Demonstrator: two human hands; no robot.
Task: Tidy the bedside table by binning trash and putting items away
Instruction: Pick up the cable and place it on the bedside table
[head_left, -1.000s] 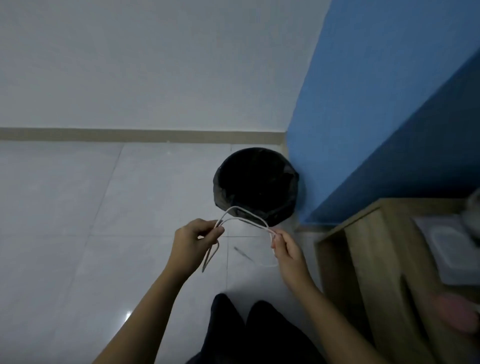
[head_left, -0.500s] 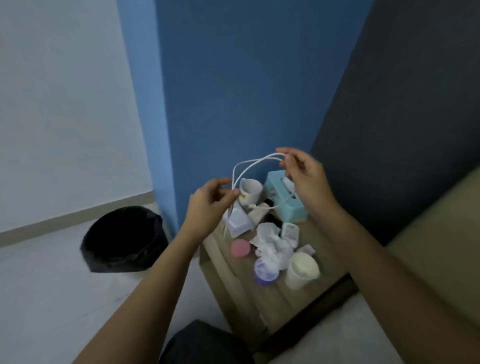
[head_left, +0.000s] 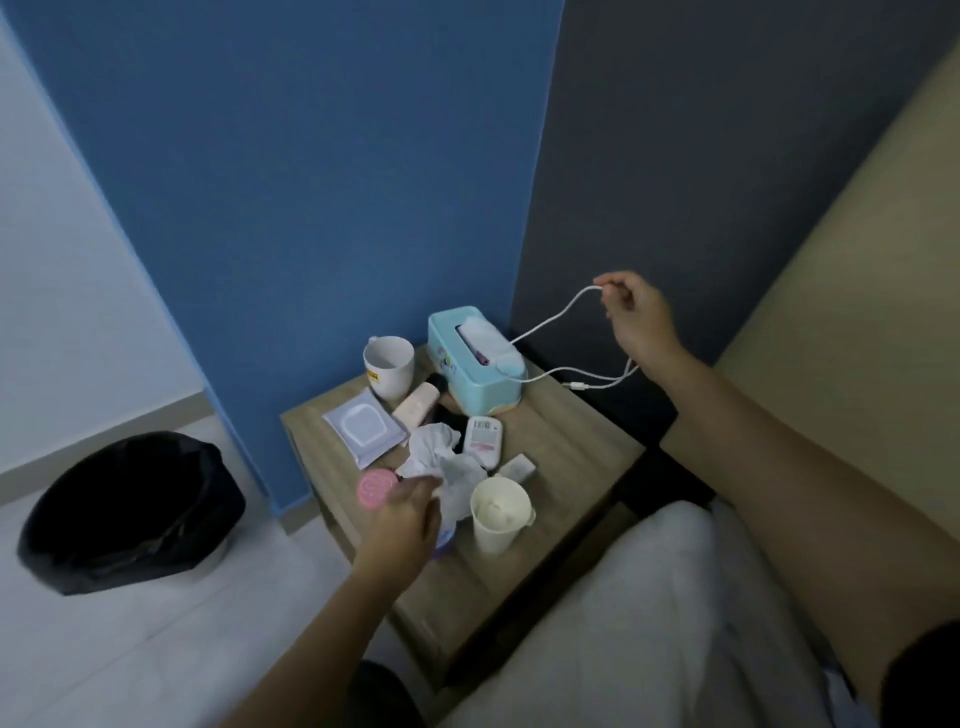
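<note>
Two hands, two jobs. Right hand (head_left: 631, 312) is raised over the back-right corner of the bedside table (head_left: 571, 441), thumb and fingers pinched on a white cable (head_left: 558, 317). My guess is it's held high so the slack hangs free instead of dragging through the clutter. The cable drapes across the teal tissue box (head_left: 475, 364) and loops down, and the connector end (head_left: 576, 385) sits just beside the box at tabletop level.

Left hand (head_left: 408, 512) is low at the table's front, fingertips at the edge of the crumpled tissue (head_left: 441, 457), between the pink round lid (head_left: 375, 488) and the cream cup (head_left: 501, 514). It's blurred, so I can't tell whether the fingers have closed on the tissue or only touch it. Reads as going for trash.

Black-lined bin (head_left: 130, 512) stands on the floor left of the table, on that hand's side, so the hand choice makes sense.

Not yet sorted: white mug (head_left: 388, 366), wipes pack (head_left: 363, 428), barcode-labelled bottle (head_left: 483, 440).

Risk: the cable loop may snag the tissue box when pulled away, so lift it clear first.
</note>
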